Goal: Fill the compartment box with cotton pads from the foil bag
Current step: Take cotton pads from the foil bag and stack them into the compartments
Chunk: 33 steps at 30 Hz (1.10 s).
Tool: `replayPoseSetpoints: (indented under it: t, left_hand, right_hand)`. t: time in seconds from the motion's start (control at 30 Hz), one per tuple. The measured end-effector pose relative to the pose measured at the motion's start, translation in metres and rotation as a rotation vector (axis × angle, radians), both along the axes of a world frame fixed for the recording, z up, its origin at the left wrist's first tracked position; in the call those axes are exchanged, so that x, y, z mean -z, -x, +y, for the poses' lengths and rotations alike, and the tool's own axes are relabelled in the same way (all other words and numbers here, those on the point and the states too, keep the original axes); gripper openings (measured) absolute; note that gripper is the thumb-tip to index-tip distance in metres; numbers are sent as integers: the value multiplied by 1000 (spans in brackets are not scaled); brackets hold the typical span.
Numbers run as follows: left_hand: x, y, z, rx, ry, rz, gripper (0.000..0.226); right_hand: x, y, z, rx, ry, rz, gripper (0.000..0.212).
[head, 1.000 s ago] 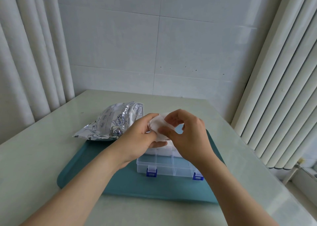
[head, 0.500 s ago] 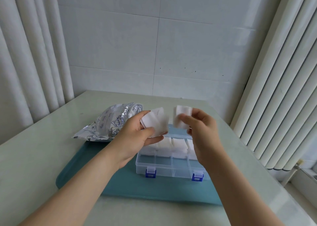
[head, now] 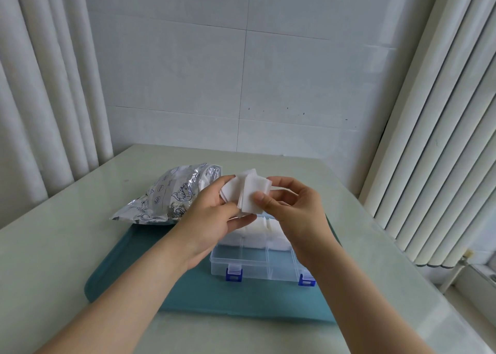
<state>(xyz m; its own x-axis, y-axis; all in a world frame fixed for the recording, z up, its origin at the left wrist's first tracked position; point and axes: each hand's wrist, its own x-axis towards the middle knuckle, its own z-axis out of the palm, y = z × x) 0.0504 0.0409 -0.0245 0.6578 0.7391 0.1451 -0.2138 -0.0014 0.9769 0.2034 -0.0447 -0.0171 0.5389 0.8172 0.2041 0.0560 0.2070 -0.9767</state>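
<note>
Pale green table [head: 53, 259] runs from the near edge to the far wall. On it lies a teal tray [head: 128, 281]. My two bare forearms cross the tray from the near side.

1. Compartment box [head: 257, 266]: clear plastic, seated on the right half of the tray, with two blue latches [head: 234, 274] on its near wall. The teal of the tray shows through the near row of compartments. The rows behind it hold packed pads [head: 268, 230], white and partly hidden by my wrists.

2. Left hand [head: 212, 219]: held above the far left part of the box, not touching it. Its fingers are curled round the left side of the cotton pads [head: 249, 192], with the thumb lying below them.

3. Right hand [head: 298, 214]: held above the far right part of the box. Its thumb [head: 261, 199] presses on the front face of the pads near their lower right corner, and its fingers reach behind them, so the hand pinches the stack. How many pads the pinch takes I cannot tell.

4. Cotton pads: a fanned stack of white squares, standing roughly upright between both hands, above the box and clear of its compartments.

5. Foil bag [head: 166, 200]: silver with dark print, lying on its side at the far left corner of the tray, partly on the table, just beyond my left hand, its mouth turned toward the pads.

Beyond the table stands a white tiled wall [head: 241, 71], with pale curtains [head: 40, 85] on the left and vertical blinds [head: 442, 112] on the right.
</note>
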Motion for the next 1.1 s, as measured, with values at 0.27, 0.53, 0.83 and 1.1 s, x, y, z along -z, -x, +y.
replayPoseSetpoints:
  t: [0.27, 0.53, 0.83, 1.1]
  left_hand:
    - [-1, 0, -1, -6, 26, -36, 45]
    - [0, 0, -1, -91, -75, -48, 27]
    - [0, -1, 0, -183, 43, -93, 46]
    - [-4, 2, -1, -165, -46, -43, 37]
  right_hand:
    - [2, 2, 2, 55, -12, -53, 31]
    - [3, -1, 3, 27, -20, 22, 9]
    - [3, -10, 4, -34, -5, 159, 12]
    - [4, -6, 4, -96, 11, 157, 8]
